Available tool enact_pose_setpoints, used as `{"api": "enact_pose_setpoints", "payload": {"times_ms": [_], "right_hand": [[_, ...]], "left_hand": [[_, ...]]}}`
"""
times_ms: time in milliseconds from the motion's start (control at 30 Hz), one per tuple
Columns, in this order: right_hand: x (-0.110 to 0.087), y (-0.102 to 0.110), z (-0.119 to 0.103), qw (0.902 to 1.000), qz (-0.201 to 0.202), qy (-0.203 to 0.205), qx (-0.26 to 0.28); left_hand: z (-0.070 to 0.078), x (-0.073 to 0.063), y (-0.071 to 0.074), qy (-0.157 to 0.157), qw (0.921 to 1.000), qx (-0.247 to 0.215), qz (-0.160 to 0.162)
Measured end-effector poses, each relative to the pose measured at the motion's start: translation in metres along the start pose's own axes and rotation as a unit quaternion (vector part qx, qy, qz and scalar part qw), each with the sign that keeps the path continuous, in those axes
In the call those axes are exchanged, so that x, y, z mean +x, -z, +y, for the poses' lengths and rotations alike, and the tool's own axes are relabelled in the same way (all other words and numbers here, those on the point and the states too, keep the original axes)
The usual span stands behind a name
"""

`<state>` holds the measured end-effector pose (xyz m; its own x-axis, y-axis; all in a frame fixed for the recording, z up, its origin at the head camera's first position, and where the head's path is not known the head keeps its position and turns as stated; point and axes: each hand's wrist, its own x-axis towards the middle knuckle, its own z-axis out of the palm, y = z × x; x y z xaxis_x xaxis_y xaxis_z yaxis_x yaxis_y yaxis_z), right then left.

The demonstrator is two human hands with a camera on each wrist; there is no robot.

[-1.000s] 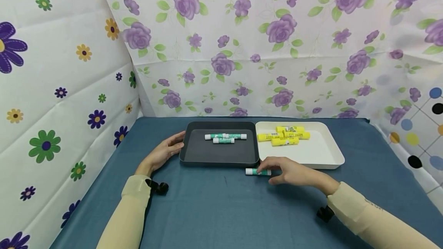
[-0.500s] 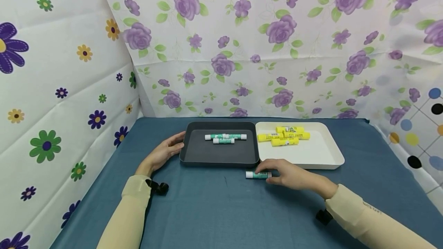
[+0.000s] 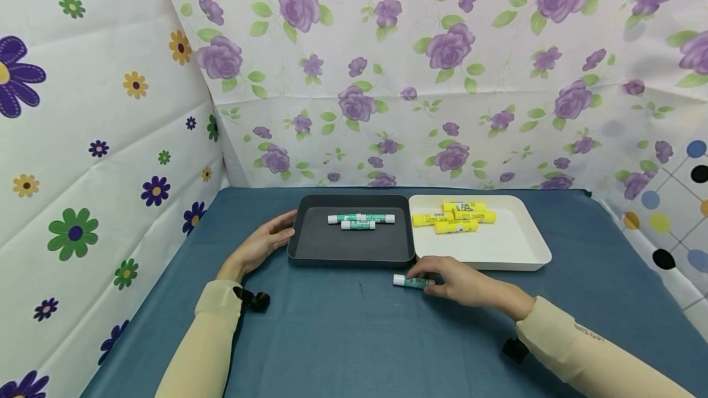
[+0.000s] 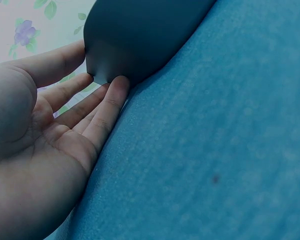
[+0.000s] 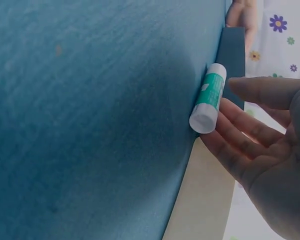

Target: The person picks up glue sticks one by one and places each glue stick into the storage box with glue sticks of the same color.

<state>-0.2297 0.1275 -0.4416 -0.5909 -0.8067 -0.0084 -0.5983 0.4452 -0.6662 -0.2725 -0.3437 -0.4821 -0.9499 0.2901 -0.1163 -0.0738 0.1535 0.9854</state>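
Observation:
My left hand point(image 3: 259, 245) touches the left end of the dark grey tray point(image 3: 332, 252); in the left wrist view the thumb and extended fingertips meet its outer wall point(image 4: 135, 40). Three green-and-white glue sticks point(image 3: 357, 225) lie in that tray. Another green glue stick point(image 3: 406, 280) lies on the cloth in front of the trays, under my right hand point(image 3: 456, 281). Seen from the right wrist, long fingers lie along one side of this glue stick point(image 5: 210, 95), while the thumb tip stands slightly apart from it. Part of it is hidden from the head view by the fingers.
A white tray point(image 3: 514, 244) adjoins the dark one on the right, holding several yellow glue sticks point(image 3: 455, 226). Blue cloth point(image 3: 343, 336) covers the table. Flowered curtains point(image 3: 354, 140) hang behind and at the left.
The right hand has shifted slightly toward me and come down around the loose glue stick, which has slid a little nearer and turned slightly. The left hand and both trays keep their places.

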Motion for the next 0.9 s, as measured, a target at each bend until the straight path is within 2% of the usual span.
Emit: {"api": "enact_pose_setpoints", "payload": {"times_ms": [367, 900], "right_hand": [[0.0038, -0.0057, -0.0035, 0.9973, -0.003, -0.004, -0.074], [0.0067, -0.009, -0.0038, 0.9977, -0.001, 0.007, -0.067]], "left_hand": [[-0.0009, 0.0015, 0.0001, -0.003, 1.0, 0.0, -0.001], [-0.0025, 0.0009, 0.0008, -0.009, 0.9999, 0.002, -0.006]]}}
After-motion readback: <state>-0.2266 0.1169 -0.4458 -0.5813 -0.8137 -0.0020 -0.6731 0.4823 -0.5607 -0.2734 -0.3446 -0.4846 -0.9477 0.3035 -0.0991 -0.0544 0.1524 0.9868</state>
